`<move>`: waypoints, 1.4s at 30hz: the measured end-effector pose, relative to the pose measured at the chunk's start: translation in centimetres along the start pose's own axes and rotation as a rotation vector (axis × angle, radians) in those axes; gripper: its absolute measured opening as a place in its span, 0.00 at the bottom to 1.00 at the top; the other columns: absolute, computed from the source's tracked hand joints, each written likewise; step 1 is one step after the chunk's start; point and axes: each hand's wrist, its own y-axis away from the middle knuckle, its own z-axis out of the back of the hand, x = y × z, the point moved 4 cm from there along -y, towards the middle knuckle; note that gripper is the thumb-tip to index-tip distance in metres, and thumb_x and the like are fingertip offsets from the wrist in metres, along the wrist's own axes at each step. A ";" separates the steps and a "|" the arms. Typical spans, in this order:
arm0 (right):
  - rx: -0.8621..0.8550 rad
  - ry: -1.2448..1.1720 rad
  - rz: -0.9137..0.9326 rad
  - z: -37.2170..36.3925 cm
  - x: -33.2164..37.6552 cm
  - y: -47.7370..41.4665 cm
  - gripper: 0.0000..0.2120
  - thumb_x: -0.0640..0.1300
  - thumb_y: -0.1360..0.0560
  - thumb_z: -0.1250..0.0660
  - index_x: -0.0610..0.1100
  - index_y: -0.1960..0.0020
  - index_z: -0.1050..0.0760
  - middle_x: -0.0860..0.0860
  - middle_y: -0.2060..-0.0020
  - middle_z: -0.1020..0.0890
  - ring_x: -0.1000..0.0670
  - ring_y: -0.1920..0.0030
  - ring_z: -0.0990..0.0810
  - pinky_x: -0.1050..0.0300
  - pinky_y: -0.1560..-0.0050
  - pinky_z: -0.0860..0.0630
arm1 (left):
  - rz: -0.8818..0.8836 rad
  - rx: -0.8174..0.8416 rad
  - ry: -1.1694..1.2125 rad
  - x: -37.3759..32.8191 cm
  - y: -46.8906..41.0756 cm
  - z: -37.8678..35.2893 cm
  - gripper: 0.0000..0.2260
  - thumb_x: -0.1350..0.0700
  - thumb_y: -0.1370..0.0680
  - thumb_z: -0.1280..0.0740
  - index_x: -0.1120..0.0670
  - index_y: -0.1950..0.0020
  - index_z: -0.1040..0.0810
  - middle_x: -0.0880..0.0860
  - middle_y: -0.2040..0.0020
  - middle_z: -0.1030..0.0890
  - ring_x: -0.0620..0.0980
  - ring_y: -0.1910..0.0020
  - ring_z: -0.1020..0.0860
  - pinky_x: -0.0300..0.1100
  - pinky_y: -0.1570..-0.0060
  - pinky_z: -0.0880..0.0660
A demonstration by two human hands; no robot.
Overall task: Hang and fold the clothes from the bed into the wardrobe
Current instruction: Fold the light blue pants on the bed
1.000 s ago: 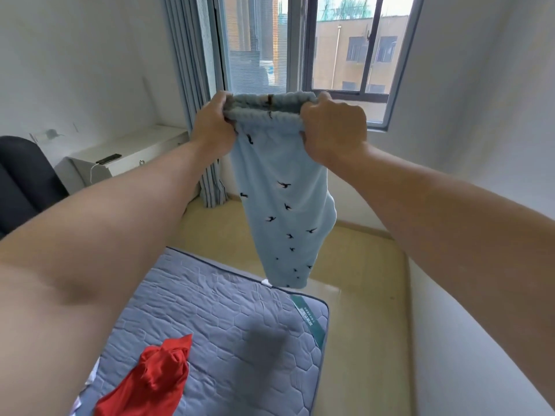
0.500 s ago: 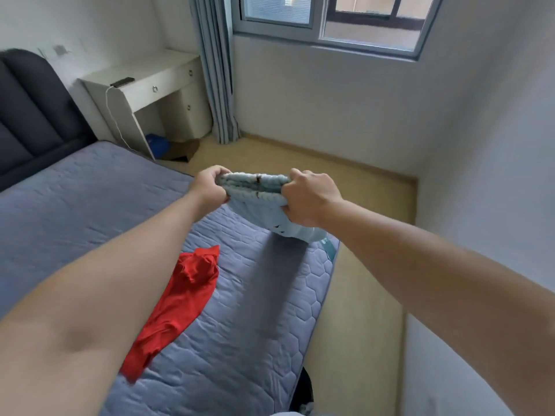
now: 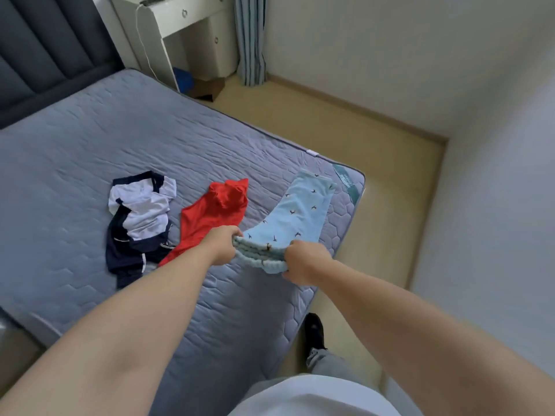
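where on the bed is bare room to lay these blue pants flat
Widest bare mattress: between the headboard and the navy-and-white garment. Another patch: this side of the left hand and right hand. Crowded: red garment and blue pants side by side.

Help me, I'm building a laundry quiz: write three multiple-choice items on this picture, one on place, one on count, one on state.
1. Where is the red garment? A: between the navy-and-white garment and the light blue trousers. B: on the floor. C: in a drawer.
2. How many garments show? A: one. B: three. C: five.
3. What do the left hand and right hand do? A: hang idle. B: both hold the trousers' waistband. C: wave.
Answers: A, it lies between them; B, three separate pieces show; B, both hands' fingers curl round it.
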 end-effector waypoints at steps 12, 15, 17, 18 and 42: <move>0.211 -0.012 0.196 -6.5 10.9 2.4 0.16 0.54 0.26 0.32 0.46 0.66 0.32 0.48 0.63 0.28 0.48 0.67 0.28 0.56 0.71 0.33 | 0.131 0.216 -0.148 9.8 7.7 -3.9 0.22 0.66 0.26 0.30 0.50 0.35 0.23 0.53 0.40 0.22 0.53 0.46 0.23 0.44 0.51 0.24; 0.256 -0.019 0.274 -7.0 14.2 3.2 0.18 0.57 0.28 0.30 0.47 0.65 0.33 0.49 0.64 0.26 0.48 0.66 0.27 0.57 0.70 0.33 | 0.153 0.290 -0.234 11.9 9.6 -3.9 0.20 0.66 0.28 0.28 0.51 0.39 0.20 0.52 0.44 0.20 0.51 0.47 0.22 0.43 0.50 0.23; 0.300 -0.063 0.324 -7.6 16.8 4.0 0.19 0.58 0.29 0.29 0.48 0.65 0.33 0.49 0.64 0.25 0.48 0.66 0.26 0.56 0.69 0.31 | 0.186 0.389 -0.311 13.5 11.2 -3.8 0.17 0.66 0.29 0.27 0.51 0.43 0.19 0.51 0.47 0.19 0.50 0.51 0.21 0.43 0.54 0.22; 0.325 -0.088 0.348 -7.9 18.1 4.4 0.19 0.59 0.29 0.29 0.48 0.64 0.33 0.49 0.64 0.24 0.48 0.65 0.25 0.55 0.68 0.31 | 0.213 0.452 -0.346 14.2 12.0 -3.7 0.17 0.66 0.30 0.27 0.52 0.44 0.19 0.53 0.47 0.18 0.51 0.53 0.20 0.44 0.54 0.21; 0.424 -0.455 0.076 -9.4 1.5 -6.8 0.20 0.60 0.27 0.29 0.45 0.62 0.26 0.50 0.67 0.27 0.50 0.67 0.28 0.56 0.70 0.34 | 0.177 0.307 -0.131 4.9 -5.0 -4.8 0.19 0.64 0.26 0.39 0.51 0.38 0.21 0.53 0.42 0.20 0.54 0.44 0.22 0.46 0.47 0.23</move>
